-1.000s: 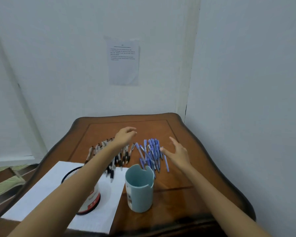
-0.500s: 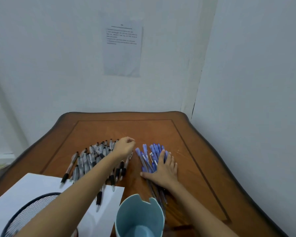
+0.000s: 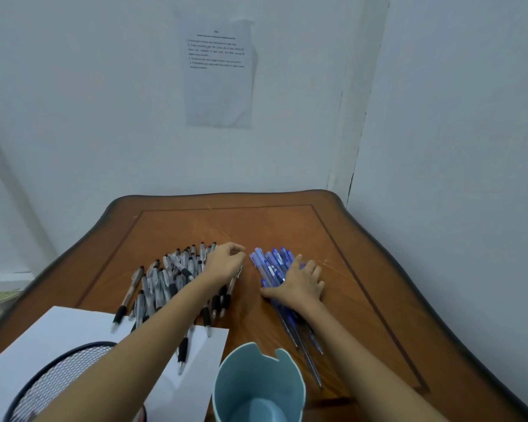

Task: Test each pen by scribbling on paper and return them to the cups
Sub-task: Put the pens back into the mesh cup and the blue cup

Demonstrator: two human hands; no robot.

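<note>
A pile of black-and-clear pens [image 3: 165, 278] lies on the wooden table [image 3: 348, 269], its lower tips over a white paper sheet [image 3: 58, 333]. My left hand [image 3: 224, 264] sits at the pile's right edge, its curled fingers closed on a black pen there. To the right is a pile of blue pens [image 3: 270, 263]. On top of it my right hand [image 3: 299, 284] presses flat with straight fingers. An empty teal cup [image 3: 226, 391] stands in front, and a black mesh cup [image 3: 55, 379] rests on the paper at the lower left.
White walls meet in a corner close behind and to the right of the table. A printed notice [image 3: 218, 68] hangs on the back wall. The table's curved dark rim runs along both sides.
My view has dropped and come closer to the table. My right hand came down from above onto the blue pens and now lies flat on them. My left hand stays on the black pens.
</note>
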